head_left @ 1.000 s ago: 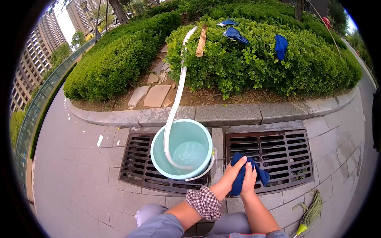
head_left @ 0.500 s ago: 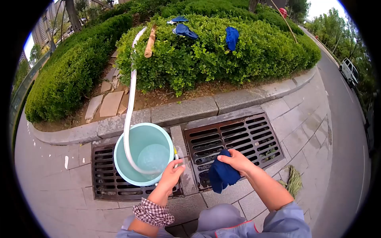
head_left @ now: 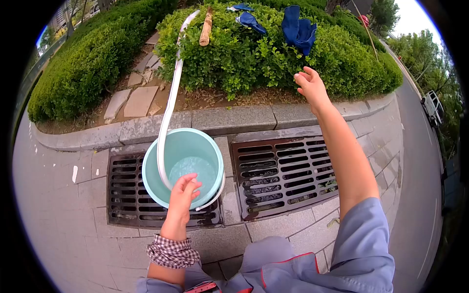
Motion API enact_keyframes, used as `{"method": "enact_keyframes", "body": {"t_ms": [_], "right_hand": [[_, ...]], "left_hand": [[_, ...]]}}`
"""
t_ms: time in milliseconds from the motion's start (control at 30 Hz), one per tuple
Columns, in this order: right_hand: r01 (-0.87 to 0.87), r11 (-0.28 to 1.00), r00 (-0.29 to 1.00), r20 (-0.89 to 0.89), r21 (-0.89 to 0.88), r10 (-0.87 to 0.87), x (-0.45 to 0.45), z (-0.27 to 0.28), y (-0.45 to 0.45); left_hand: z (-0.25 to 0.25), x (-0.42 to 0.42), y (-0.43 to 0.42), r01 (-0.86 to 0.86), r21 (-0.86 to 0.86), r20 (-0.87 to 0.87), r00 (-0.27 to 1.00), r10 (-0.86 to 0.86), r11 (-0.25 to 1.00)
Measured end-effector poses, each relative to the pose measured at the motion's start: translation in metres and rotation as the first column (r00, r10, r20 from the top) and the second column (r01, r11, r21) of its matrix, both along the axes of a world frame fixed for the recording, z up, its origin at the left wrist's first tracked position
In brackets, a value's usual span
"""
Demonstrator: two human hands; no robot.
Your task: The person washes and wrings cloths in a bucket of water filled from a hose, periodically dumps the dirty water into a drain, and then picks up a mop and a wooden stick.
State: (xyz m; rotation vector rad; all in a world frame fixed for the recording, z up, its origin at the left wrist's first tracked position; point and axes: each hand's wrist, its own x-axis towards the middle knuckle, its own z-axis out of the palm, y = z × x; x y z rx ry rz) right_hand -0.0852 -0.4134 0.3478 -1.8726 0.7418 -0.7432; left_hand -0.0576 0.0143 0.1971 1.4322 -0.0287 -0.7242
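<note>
My right hand [head_left: 313,90] reaches out over the kerb toward the hedge. Its fingers are apart and hold nothing. Just above it is dark blue cloth [head_left: 292,27], apart from the fingers; whether it is in the air or on the leaves I cannot tell. My left hand [head_left: 183,194] is open, fingers loosely bent, in front of the near rim of a light teal bucket [head_left: 221,161]. A white hose [head_left: 171,105] runs from the hedge down into the bucket, which holds some clear water. The hose's lower end is hidden behind my left hand.
The bucket stands on a left drain grate [head_left: 122,195]; a second grate [head_left: 283,176] lies to its right. Behind the stone kerb [head_left: 234,119] grows a hedge [head_left: 234,68], bearing a bamboo piece [head_left: 206,29] and blue gloves [head_left: 251,22]. A road runs along the right.
My right hand has let go of the dark blue cloth and moved forward and up; the cloth is now by the hedge. My left hand has shifted left across the bucket's near side. The view has shifted.
</note>
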Motion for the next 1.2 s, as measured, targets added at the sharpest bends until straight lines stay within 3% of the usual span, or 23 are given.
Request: {"method": "enact_keyframes", "body": {"t_ms": [33,133,200,233,300,400,533,600,700,833,900,1000,1100,1200], "right_hand": [[-0.101,0.989,0.992,-0.058,0.105,0.108,-0.002,-0.031,0.037],[-0.312,0.944,0.947,-0.047,0.109,0.318,-0.006,-0.119,0.135],[-0.432,0.897,0.898,-0.049,0.087,0.437,-0.001,-0.154,0.193],[-0.489,0.856,0.865,-0.028,0.168,0.5,0.006,-0.173,0.219],[-0.61,0.783,0.763,-0.177,0.122,0.622,0.021,-0.193,0.268],[-0.748,0.64,0.484,-0.516,0.175,0.707,0.057,-0.23,0.32],[-0.689,0.64,0.28,-0.689,0.34,0.668,0.101,-0.281,0.377],[-0.575,0.672,0.172,-0.734,0.466,0.657,0.116,-0.293,0.392],[-0.677,0.559,0.054,-0.725,0.479,0.687,0.116,-0.307,0.395],[-0.643,0.554,0.163,-0.612,0.529,0.774,0.105,-0.316,0.375],[-0.629,0.554,0.16,-0.606,0.545,0.779,0.099,-0.3,0.373],[-0.696,0.514,0.114,-0.629,0.502,0.769,0.097,-0.314,0.374],[-0.713,0.556,0.087,-0.732,0.427,0.675,0.089,-0.293,0.374],[-0.679,0.68,0.137,-0.862,0.277,0.488,0.075,-0.265,0.376]], "left_hand": [[-0.002,0.008,0.005,-0.1,-0.01,-0.008,0.995,0.1,0.995],[-0.007,0.034,0.025,-0.363,-0.105,0.021,0.93,0.367,0.926],[-0.011,0.051,0.037,-0.491,-0.079,-0.007,0.871,0.492,0.868],[-0.016,0.06,0.044,-0.533,-0.075,-0.028,0.846,0.532,0.843],[-0.022,0.075,0.055,-0.587,-0.086,-0.067,0.81,0.583,0.805],[-0.011,0.086,0.068,-0.571,-0.176,-0.07,0.82,0.569,0.802],[-0.012,0.106,0.096,-0.638,-0.196,-0.13,0.769,0.625,0.744],[-0.017,0.115,0.113,-0.683,-0.114,-0.049,0.729,0.683,0.721],[-0.03,0.122,0.13,-0.732,-0.064,-0.035,0.681,0.731,0.678],[-0.035,0.117,0.125,-0.621,0.078,-0.183,0.76,0.624,0.78],[-0.047,0.116,0.122,-0.574,0.007,-0.301,0.779,0.549,0.819],[-0.057,0.114,0.117,-0.533,-0.057,-0.283,0.82,0.498,0.844],[-0.049,0.109,0.109,-0.568,-0.063,-0.227,0.809,0.542,0.821],[-0.051,0.106,0.107,-0.592,-0.057,-0.236,0.79,0.565,0.804]]}}
